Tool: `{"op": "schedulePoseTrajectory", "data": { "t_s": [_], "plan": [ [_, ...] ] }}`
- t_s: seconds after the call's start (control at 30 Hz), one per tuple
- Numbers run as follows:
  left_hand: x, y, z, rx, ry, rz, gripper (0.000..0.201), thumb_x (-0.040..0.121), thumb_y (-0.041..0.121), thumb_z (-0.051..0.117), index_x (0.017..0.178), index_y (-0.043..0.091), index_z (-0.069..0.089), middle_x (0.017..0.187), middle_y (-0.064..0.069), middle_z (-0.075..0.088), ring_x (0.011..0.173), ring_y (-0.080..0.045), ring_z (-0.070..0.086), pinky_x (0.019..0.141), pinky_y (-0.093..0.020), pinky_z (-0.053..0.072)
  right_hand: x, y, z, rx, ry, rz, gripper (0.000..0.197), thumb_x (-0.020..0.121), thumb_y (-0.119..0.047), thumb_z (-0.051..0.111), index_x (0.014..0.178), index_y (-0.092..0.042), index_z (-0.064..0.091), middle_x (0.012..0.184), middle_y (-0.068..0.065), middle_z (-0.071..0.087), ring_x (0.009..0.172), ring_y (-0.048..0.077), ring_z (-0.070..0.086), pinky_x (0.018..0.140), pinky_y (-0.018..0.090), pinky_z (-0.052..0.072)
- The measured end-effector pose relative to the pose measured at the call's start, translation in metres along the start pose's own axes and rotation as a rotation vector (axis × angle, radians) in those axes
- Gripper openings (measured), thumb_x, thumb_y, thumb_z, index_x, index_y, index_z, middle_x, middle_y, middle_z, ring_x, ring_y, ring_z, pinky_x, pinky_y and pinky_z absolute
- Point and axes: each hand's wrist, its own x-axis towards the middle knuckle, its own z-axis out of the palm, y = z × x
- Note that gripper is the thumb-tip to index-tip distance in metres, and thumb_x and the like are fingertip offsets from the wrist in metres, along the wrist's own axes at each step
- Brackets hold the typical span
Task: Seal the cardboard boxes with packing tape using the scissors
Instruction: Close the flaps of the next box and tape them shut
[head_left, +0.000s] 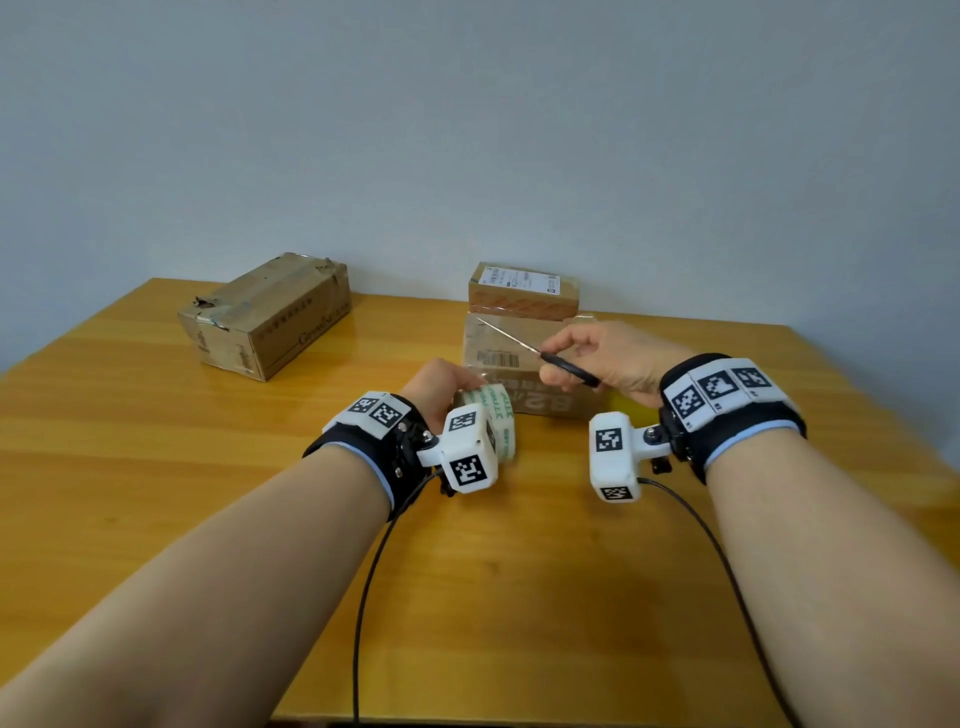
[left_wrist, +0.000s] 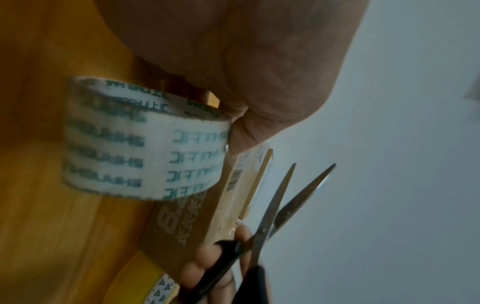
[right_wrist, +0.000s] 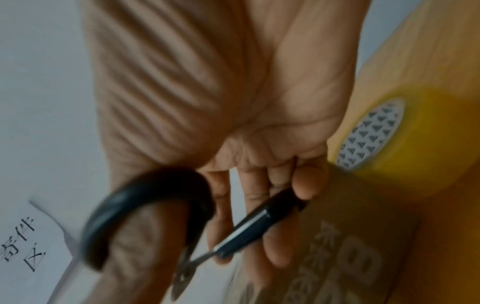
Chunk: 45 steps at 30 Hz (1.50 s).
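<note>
At ten o'clock a taped box (head_left: 267, 316) sits apart on the surface (head_left: 156, 467). Centre, the left hand (head_left: 439, 382) grips the tape roll (head_left: 491, 418), touching the front of the stacked boxes (head_left: 519, 343) at twelve. The right hand (head_left: 605, 364) holds the scissors (head_left: 540, 355), blades parted. Probably cutting comes next: keep the strip taut and close the blades squarely across it, near the box edge.
</note>
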Motion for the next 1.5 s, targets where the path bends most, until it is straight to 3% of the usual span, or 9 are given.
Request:
{"op": "schedulePoseTrajectory", "data": {
  "t_s": [0.1,0.17,0.47,0.8,0.9,1.1,1.27,1.4,1.5],
  "plan": [
    [-0.004,-0.001,0.004,0.03,-0.001,0.008,0.013,0.1,0.014,0.049,0.099,0.002,0.056,0.078,-0.013,0.061,0.062,-0.027,0.059,0.054,-0.036,0.045,-0.014,0.01,-0.013,-0.019,-0.115,0.079,0.051,0.06,-0.037,0.087,0.105,-0.018,0.072,0.087,0.001,0.076,0.076,0.012,0.064,0.066,0.027,0.042],
    [-0.004,-0.001,0.005,0.038,-0.009,0.017,0.014,0.102,0.016,0.049,0.104,0.003,0.055,0.078,-0.012,0.061,0.062,-0.025,0.059,0.055,-0.036,0.046,-0.019,0.017,-0.021,0.035,-0.186,0.15,0.064,0.049,-0.036,0.088,0.106,-0.012,0.072,0.088,0.006,0.076,0.076,0.016,0.066,0.07,0.027,0.051],
    [0.0,0.001,0.002,0.1,-0.01,0.011,0.012,0.1,0.014,0.049,0.098,0.004,0.056,0.076,-0.012,0.062,0.056,-0.024,0.06,0.052,-0.033,0.047,-0.006,0.027,-0.019,0.088,-0.267,0.328,0.059,0.066,-0.026,0.08,0.116,0.0,0.064,0.083,0.012,0.072,0.061,0.013,0.067,0.056,0.023,0.058],
    [0.012,0.003,-0.005,0.134,-0.016,-0.004,0.018,0.096,0.011,0.053,0.11,0.0,0.057,0.075,-0.015,0.065,0.048,-0.025,0.063,0.043,-0.029,0.051,0.02,0.009,-0.013,-0.039,-0.337,0.254,0.06,0.056,-0.031,0.085,0.109,-0.008,0.069,0.084,0.008,0.073,0.066,0.011,0.068,0.065,0.025,0.057],
    [0.015,0.003,-0.007,0.141,-0.023,-0.005,0.022,0.095,0.01,0.053,0.114,-0.002,0.056,0.076,-0.015,0.064,0.045,-0.024,0.063,0.041,-0.029,0.052,0.023,0.007,-0.014,-0.065,-0.34,0.251,0.048,0.061,-0.026,0.083,0.105,-0.01,0.072,0.085,0.008,0.074,0.066,0.011,0.068,0.066,0.025,0.057],
    [0.018,0.001,-0.009,0.143,-0.026,-0.024,0.038,0.095,0.01,0.053,0.131,0.0,0.053,0.085,-0.016,0.064,0.061,-0.028,0.062,0.061,-0.039,0.054,0.022,0.006,-0.012,-0.16,-0.324,0.224,0.051,0.056,-0.032,0.085,0.103,-0.015,0.075,0.092,0.008,0.077,0.08,0.015,0.07,0.088,0.037,0.055],
    [0.02,0.004,-0.01,0.236,-0.006,0.012,0.03,0.097,0.008,0.052,0.124,-0.007,0.052,0.078,-0.016,0.057,0.06,-0.026,0.055,0.062,-0.039,0.049,0.02,0.002,-0.011,-0.263,-0.327,0.201,0.037,0.073,-0.027,0.084,0.107,-0.018,0.074,0.094,0.004,0.079,0.081,0.014,0.069,0.091,0.036,0.055],
    [0.019,0.005,-0.012,0.339,0.026,0.071,0.021,0.097,0.005,0.055,0.112,-0.008,0.061,0.074,-0.015,0.058,0.052,-0.023,0.054,0.048,-0.027,0.052,0.021,-0.001,-0.013,-0.332,-0.292,0.184,0.025,0.079,-0.024,0.085,0.103,-0.025,0.077,0.095,-0.001,0.079,0.087,0.014,0.07,0.093,0.036,0.056],
    [0.016,0.006,-0.004,0.441,-0.031,0.108,0.034,0.098,0.005,0.054,0.128,-0.01,0.056,0.096,-0.015,0.062,0.067,-0.02,0.054,0.071,-0.028,0.053,0.023,-0.004,-0.011,-0.307,-0.254,0.169,0.024,0.079,-0.024,0.085,0.101,-0.023,0.077,0.094,0.001,0.079,0.086,0.015,0.07,0.095,0.037,0.056]
  ]
}}
